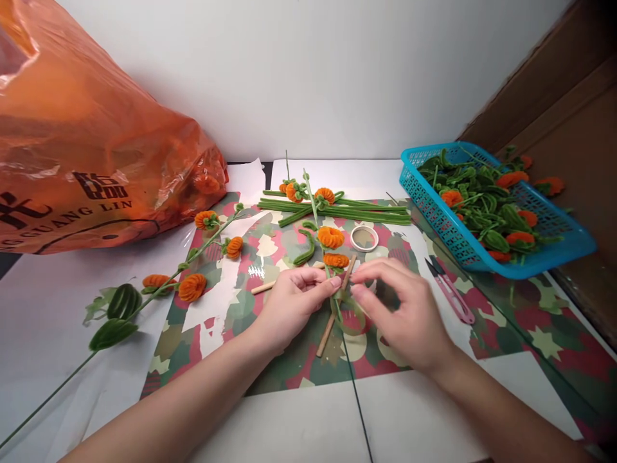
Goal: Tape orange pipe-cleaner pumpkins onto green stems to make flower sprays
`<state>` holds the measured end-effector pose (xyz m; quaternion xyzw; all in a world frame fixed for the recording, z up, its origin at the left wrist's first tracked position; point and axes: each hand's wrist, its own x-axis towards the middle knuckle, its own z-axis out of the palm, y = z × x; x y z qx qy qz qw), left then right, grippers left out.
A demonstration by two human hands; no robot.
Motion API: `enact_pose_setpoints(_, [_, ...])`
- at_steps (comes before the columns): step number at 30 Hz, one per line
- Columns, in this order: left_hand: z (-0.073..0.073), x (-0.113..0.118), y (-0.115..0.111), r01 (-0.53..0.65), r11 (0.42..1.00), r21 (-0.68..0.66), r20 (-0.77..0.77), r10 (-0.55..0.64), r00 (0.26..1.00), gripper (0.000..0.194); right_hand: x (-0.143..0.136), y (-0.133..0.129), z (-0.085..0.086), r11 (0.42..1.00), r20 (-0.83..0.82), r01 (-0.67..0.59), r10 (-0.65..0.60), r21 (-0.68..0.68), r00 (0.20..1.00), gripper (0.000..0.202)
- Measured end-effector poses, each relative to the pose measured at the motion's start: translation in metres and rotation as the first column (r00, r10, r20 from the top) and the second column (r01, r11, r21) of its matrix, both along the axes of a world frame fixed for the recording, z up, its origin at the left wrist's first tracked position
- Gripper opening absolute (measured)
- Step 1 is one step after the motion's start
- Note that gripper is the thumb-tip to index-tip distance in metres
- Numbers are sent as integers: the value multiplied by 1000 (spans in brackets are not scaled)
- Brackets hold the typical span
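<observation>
Left hand (pixel 295 303): pinching slender green wire stem (pixel 350 366), fuzzy orange blooms (pixel 330 238). Right hand (pixel 409 312), at three o'clock: fingertips narrowly spaced, grip unclear.

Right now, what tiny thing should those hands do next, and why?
Perhaps wind the blurred green loop, which may be tape, around the flower stem. The left hand is pinching the stem, the loop shows beside it, and the right hand is close by.
</observation>
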<state>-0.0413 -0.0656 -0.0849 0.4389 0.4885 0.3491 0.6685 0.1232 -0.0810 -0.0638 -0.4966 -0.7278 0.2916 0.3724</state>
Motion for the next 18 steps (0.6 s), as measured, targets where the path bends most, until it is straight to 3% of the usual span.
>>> enact_pose_setpoints(4, [0, 0, 0, 3, 1000, 13, -7, -2, 1000, 35, -4, 5, -8, 916, -125, -76, 28, -395, 992, 16])
enact_pose_setpoints(7, [0, 0, 0, 10, 1000, 9, -6, -10, 1000, 36, 0, 8, -5, 848, -171, -102, 13, -520, 985, 14])
enact_pose_setpoints(11, [0, 0, -1, 10, 1000, 9, -7, -10, 1000, 38, 9, 11, 6, 811, -91, -86, 41, -579, 995, 10])
enact_pose_setpoints(14, [0, 0, -1, 8, 1000, 2, -14, -8, 1000, 36, 12, 11, 10, 805, -40, -105, 101, -584, 994, 18])
enact_pose_setpoints(18, [0, 1, -1, -10, 1000, 0, -7, 10, 1000, 36, 11, 7, 12, 903, 15, -180, 202, -389, 979, 17])
